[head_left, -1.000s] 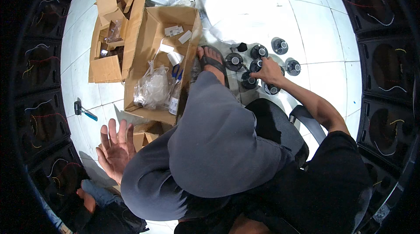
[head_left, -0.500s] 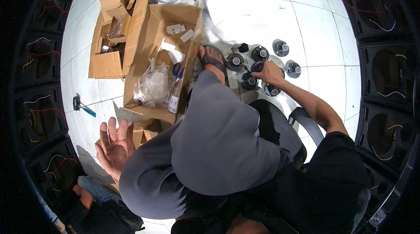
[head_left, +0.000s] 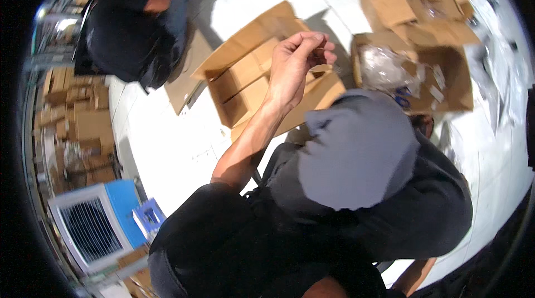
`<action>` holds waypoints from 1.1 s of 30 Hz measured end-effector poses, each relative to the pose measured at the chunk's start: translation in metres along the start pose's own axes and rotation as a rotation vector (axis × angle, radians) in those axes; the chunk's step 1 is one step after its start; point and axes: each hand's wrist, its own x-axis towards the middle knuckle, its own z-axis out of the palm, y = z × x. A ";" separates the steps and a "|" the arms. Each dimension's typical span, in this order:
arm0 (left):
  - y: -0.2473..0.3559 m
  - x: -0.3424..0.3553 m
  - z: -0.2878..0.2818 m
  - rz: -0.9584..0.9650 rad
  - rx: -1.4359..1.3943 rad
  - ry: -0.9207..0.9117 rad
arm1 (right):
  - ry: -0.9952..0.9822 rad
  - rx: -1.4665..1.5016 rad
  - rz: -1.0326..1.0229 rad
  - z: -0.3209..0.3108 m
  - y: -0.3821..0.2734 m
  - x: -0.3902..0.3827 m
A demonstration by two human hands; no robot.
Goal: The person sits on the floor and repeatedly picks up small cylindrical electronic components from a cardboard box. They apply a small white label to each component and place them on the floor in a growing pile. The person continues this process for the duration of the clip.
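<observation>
Our left hand [head_left: 294, 63], its fingers half-curled and apparently empty, hovers above a cardboard box [head_left: 238, 93] already opened on the floor [head_left: 167, 133], a clear plastic bag [head_left: 382, 68] left inside a second carton [head_left: 456, 78], our right hand unseen.

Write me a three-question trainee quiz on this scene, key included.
1. Which of the wearer's hands shows in front of the open cardboard box?
2. True or false: the whitish plastic bag lies in a different box.
3. Pick one: the side of the air cooler is (A) red, (B) blue, (C) green.

Key: 1. Left. 2. True. 3. B.
</observation>
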 end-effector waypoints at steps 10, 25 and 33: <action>-0.041 -0.002 -0.208 -0.056 0.967 0.342 | -0.204 -0.216 -0.625 0.002 -0.238 0.021; -0.011 -0.032 -0.176 -0.203 0.710 0.339 | -0.591 -0.357 -0.954 0.063 -0.313 -0.059; 0.053 0.046 -0.042 0.147 0.502 0.124 | -0.724 -0.305 -0.923 0.062 -0.299 -0.043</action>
